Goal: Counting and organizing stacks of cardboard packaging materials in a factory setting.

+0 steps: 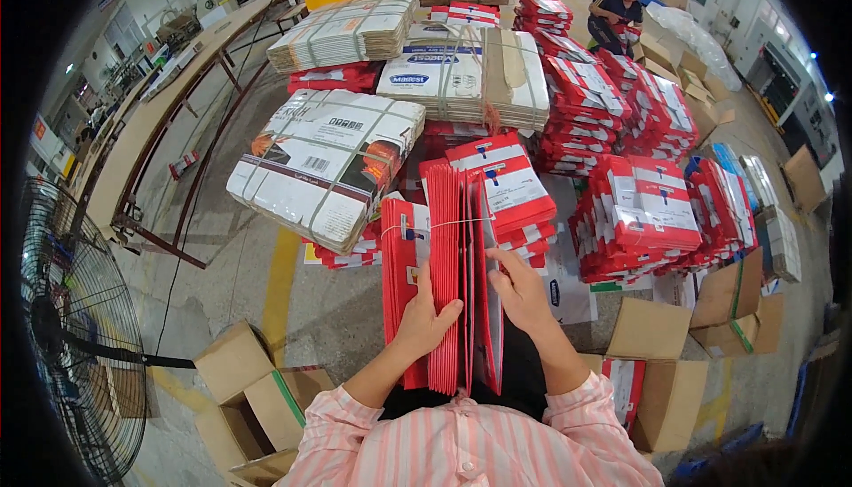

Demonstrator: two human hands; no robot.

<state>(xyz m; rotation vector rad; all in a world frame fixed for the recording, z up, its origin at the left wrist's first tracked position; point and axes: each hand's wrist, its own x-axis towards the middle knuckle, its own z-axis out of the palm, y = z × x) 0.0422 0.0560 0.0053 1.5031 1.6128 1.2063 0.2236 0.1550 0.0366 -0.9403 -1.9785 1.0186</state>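
Upright in front of me stands a bundle of thin red packets [443, 283], their edges facing up, with a pale band running across its far part. My left hand [426, 320] grips the bundle's left side, its thumb lying over the edges. On the right side, my right hand [519, 294] holds the outermost packets, which fan slightly apart from the rest. Its fingertips are partly hidden behind them. Just beyond the bundle is a pile of red and white packets [508, 187].
Strapped white stacks [324, 163] lie ahead, and more red packet piles [635, 208] stand to the right. Open cardboard boxes flank me at left [257, 407] and right [657, 380]. A fan [80, 336] and a long table [151, 123] are left. A person [615, 17] works far right.
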